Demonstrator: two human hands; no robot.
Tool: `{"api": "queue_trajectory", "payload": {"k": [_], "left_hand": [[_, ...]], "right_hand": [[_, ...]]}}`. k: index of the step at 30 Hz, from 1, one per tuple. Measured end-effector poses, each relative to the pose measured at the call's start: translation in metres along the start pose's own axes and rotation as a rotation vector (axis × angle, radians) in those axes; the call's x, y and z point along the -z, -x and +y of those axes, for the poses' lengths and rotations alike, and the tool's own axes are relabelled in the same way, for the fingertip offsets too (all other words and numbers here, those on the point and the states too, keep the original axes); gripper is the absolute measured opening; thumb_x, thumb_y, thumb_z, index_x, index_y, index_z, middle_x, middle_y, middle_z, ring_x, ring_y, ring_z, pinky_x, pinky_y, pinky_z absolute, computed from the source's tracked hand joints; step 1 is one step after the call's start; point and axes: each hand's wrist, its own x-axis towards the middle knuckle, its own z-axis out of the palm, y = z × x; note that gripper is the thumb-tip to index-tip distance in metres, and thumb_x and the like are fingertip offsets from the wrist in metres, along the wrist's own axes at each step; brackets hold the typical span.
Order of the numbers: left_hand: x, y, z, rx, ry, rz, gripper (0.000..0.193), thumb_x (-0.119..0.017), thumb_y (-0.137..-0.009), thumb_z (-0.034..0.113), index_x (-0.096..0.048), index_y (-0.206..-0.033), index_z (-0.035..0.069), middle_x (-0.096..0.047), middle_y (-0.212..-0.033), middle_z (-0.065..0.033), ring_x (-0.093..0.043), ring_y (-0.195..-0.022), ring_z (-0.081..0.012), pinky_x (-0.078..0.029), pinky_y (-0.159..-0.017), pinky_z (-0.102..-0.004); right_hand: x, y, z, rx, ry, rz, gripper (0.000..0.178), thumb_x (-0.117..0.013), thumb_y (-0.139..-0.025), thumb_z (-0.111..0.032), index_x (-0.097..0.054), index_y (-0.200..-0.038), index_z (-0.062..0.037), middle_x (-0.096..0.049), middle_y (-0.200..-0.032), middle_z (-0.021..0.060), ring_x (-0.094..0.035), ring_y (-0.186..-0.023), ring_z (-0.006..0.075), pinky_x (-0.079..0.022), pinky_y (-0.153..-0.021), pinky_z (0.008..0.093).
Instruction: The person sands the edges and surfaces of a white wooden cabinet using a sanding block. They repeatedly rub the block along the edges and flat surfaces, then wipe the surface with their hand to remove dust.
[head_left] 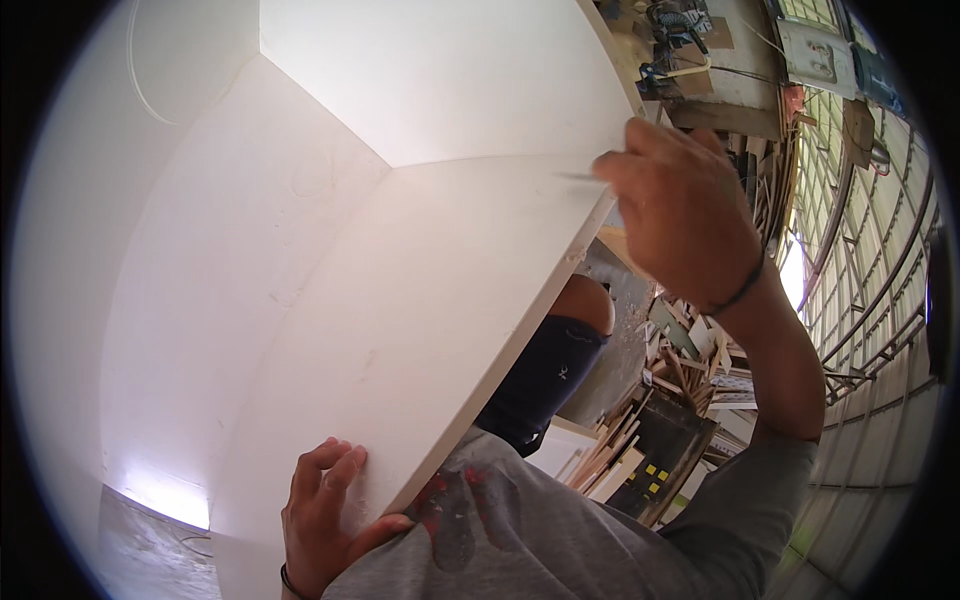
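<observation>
A large white panel (430, 290) slants across the middle, joined to other white panels (440, 80) like the inside of a cabinet. At the lower end of its front edge, my left hand (325, 510) grips it, with bent fingers on the white face and the thumb along the edge. My right hand (685, 200) is closed at the upper end of that edge. A thin, dark, blade-like tool (575, 176) sticks out from its fingers over the panel, blurred by motion. What kind of tool it is, I cannot tell. Small chips and rough spots mark the panel's edge.
My bent knee (585, 300) in dark shorts is beyond the panel edge. Wood offcuts and strips (690, 350) lie piled on the floor to the right. Tools and cables (685, 40) are at the upper right. A metal lattice wall (870, 230) curves along the right side.
</observation>
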Motion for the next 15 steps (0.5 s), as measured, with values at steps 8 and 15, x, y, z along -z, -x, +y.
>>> {"api": "queue_trajectory", "payload": {"k": [8, 15], "left_hand": [[0.004, 0.000, 0.001, 0.023, 0.008, -0.026, 0.079, -0.077, -0.066, 0.052, -0.052, -0.122, 0.003, -0.051, -0.114, -0.0172, -0.052, -0.112, -0.0374, -0.047, -0.089, -0.0455], [0.002, -0.001, 0.001, 0.028, -0.012, -0.038, 0.078, -0.078, -0.066, 0.051, -0.052, -0.121, 0.003, -0.051, -0.115, -0.0171, -0.052, -0.111, -0.0378, -0.047, -0.088, -0.0451]], "right_hand": [[0.005, 0.000, -0.016, 0.046, -0.152, -0.087, 0.016, -0.057, -0.076, -0.005, -0.066, -0.088, -0.0054, -0.052, -0.076, 0.0082, -0.054, -0.072, 0.0237, -0.038, -0.074, 0.0384], [0.012, 0.018, -0.050, 0.214, -0.465, -0.181, 0.018, -0.058, -0.076, -0.007, -0.067, -0.091, -0.0051, -0.049, -0.072, 0.0065, -0.050, -0.068, 0.0224, -0.037, -0.069, 0.0368]]}}
